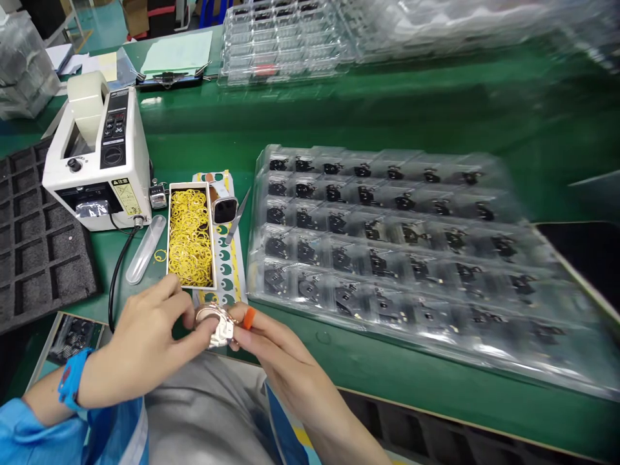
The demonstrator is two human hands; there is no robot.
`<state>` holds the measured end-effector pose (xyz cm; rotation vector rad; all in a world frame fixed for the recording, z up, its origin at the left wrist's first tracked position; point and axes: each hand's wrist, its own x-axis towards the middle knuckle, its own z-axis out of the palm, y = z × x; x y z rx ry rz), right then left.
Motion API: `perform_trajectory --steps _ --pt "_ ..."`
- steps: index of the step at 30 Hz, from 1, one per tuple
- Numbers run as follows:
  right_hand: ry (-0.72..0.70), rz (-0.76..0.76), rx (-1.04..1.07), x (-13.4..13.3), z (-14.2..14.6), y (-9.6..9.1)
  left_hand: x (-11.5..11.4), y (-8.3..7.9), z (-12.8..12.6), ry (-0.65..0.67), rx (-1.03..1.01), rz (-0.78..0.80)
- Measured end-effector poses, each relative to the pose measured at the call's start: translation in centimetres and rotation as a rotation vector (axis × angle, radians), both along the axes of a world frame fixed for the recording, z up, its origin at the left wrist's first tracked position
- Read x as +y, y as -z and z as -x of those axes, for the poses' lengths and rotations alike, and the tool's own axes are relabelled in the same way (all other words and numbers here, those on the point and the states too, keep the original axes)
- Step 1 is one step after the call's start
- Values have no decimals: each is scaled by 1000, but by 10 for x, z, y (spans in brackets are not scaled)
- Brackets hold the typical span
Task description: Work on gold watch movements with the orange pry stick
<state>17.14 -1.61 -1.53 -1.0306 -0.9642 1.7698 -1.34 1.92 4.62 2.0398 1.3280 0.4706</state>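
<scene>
**At the green counter [387, 400]: rose-gold metal part [216, 326] pinched in both hands**

Right in front of me, my left hand [140, 342] and right hand [276, 349] meet over the counter edge. My left fingers [186, 310] are closed on the rose-gold metal part, and my right fingers [256, 329] close on it from the other side, so neither hand is open. One right finger wears an orange finger cot [248, 318]. A blue wristband [72, 381] sits on my left wrist.

The part is held in the air, just above a printed yellow-and-green paper strip [225, 278]. A box of yellow rubber bands [190, 236] lies on the strip and is well filled. A square metal part with a dark centre [224, 210] lies beside the box, next to a slim steel tool [239, 216], possibly tweezers.

As for progress, the clear blister tray [382, 245] on my right shows a black component in each pocket I can make out, though glare hides the near rows. More stacked blister trays [285, 39] sit further back. Whether the part in my hands is finished, I can't tell.
</scene>
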Motion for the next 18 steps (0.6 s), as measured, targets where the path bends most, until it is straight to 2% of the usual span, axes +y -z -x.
perform_trajectory --steps 3,6,9,13,16,18 --pt "21 6 10 0 -2 0 0 0 8 -109 63 -187" --pt "24 7 0 3 -3 0 1 5 13 -167 -163 -264" --pt "-5 5 -9 4 -2 1 0 15 6 -58 -447 -162" --pt "-60 56 82 -3 2 9 -5 32 -12 80 -670 -18" --pt "-111 121 117 -14 1 19 -10 42 -19 157 -793 -101" --pt "-152 64 31 -15 -4 22 -13 46 -16 202 -820 -174"
